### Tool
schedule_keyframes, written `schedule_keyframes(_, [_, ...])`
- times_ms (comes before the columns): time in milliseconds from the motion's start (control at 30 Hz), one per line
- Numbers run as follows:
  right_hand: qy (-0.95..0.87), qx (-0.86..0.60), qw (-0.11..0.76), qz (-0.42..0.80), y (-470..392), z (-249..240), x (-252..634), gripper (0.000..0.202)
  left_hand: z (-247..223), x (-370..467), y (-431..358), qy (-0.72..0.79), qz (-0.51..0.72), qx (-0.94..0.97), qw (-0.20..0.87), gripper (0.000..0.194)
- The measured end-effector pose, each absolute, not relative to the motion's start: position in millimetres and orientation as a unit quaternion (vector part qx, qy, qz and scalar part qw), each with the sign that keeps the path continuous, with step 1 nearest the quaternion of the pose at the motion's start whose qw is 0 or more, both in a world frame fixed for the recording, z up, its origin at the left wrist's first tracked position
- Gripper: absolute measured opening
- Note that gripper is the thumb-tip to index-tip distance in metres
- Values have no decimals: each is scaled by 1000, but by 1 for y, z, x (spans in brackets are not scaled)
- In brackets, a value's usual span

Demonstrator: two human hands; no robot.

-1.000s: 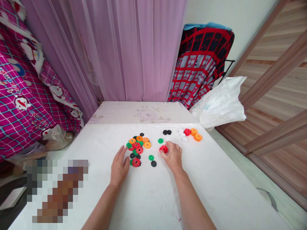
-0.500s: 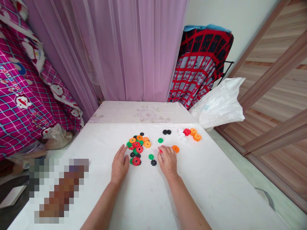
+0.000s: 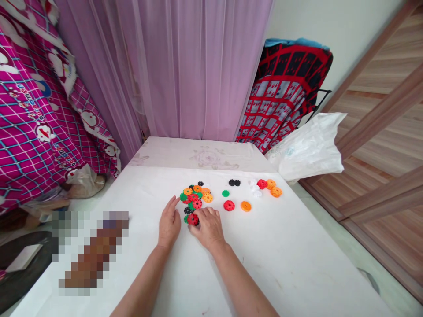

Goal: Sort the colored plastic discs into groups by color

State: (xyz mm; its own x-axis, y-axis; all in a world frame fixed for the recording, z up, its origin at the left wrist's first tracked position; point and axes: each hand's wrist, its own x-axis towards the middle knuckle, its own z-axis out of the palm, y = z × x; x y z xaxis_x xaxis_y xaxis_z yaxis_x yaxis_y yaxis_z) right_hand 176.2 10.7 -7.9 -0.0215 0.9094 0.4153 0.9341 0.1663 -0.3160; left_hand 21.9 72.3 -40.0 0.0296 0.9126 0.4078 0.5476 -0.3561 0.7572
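A pile of small notched discs, red, green, orange and black [image 3: 197, 203], lies on the white-covered table [image 3: 264, 255]. My left hand [image 3: 170, 222] rests just left of the pile, fingers extended and slightly apart, holding nothing. At the pile's near right side, my right hand [image 3: 209, 226] curls its thumb and fingers around the edge of a red disc [image 3: 192, 219]; what lies under its palm is hidden. To the right sit a separate red disc [image 3: 229, 205], an orange disc [image 3: 246, 206] and a green disc [image 3: 225, 193].
Two black discs [image 3: 234, 182] lie farther back. Beside them at the right are white discs [image 3: 254, 187], a red one and orange discs [image 3: 276, 191]. A white plastic bag [image 3: 310, 147] stands at the table's back right corner. A blurred patch [image 3: 95, 251] covers the left side.
My right hand has moved left from the separate red disc to the pile, covering where a loose green and a black disc lay. The view has shifted slightly.
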Motion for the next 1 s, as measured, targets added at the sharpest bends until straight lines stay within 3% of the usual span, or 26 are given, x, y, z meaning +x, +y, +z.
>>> schedule_keyframes(233, [-695,-649,309,-14,13,-13,175,26,-38,22,71,529,443,695,199,45])
schedule_keyframes(433, [-597,-709,370,-66,10,-6,236,24,-37,20,69,528,437,702,195,42])
schedule_keyframes(633, [-545,-765,325,-109,2,-10,291,16,-35,20,68,531,431,705,189,42])
schedule_keyframes(1000, [-565,-759,306,-106,4,-6,285,7,-30,18,68,539,411,711,190,41])
